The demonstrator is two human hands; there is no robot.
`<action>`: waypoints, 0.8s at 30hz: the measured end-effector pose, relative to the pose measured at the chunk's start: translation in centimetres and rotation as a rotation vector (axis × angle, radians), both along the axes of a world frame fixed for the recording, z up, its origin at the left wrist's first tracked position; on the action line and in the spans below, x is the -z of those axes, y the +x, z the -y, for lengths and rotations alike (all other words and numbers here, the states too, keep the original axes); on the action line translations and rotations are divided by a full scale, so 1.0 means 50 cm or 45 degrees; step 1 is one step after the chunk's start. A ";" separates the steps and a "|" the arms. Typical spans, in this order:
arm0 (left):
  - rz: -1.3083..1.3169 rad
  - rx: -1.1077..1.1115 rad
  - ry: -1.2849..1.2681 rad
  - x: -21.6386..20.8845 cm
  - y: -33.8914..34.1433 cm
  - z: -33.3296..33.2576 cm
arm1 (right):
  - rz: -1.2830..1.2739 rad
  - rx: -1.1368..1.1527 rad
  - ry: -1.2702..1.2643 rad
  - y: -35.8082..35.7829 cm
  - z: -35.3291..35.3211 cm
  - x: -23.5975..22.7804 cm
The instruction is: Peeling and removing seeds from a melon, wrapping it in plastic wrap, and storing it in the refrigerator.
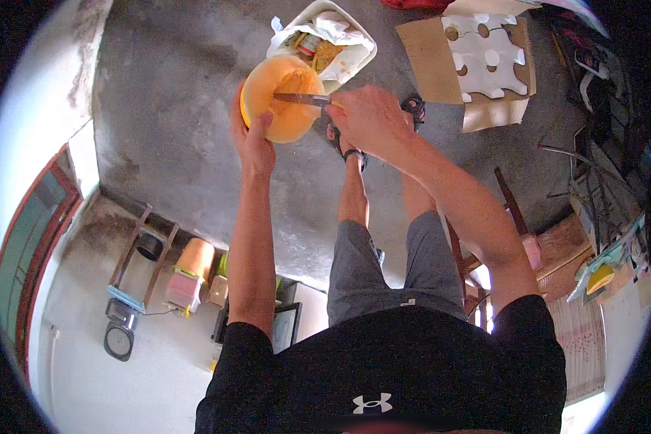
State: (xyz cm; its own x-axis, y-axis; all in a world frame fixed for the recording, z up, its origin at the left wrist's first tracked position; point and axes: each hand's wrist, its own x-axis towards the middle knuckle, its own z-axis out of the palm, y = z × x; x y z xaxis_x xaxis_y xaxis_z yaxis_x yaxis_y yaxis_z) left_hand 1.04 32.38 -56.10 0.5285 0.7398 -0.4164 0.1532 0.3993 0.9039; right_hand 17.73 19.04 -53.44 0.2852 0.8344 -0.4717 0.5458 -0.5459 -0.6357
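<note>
My left hand (254,141) cups a cut orange-fleshed melon (296,124) from its left side, the thumb lying over the near edge. Its hollow, stringy middle faces up and to the right; the rind shows yellow on the left. In my right hand (369,119) is a knife (302,99), gripped by its light-coloured handle, most of which my fingers hide. The flat metal blade points left and reaches over the hollow of the melon. Just beyond the melon stands a white bin (367,54) with a bag liner, holding orange scraps (328,55) and a can.
An opened cardboard box (421,61) with a white holed insert (477,58) lies on the grey floor (173,108) at the far right. My sandalled feet stand below my right hand. A wooden stool (159,264) and a scale (118,340) are at the left.
</note>
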 end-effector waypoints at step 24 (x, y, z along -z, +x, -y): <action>-0.048 -0.174 -0.113 -0.006 0.014 0.019 | 0.144 0.115 0.006 -0.063 0.024 0.054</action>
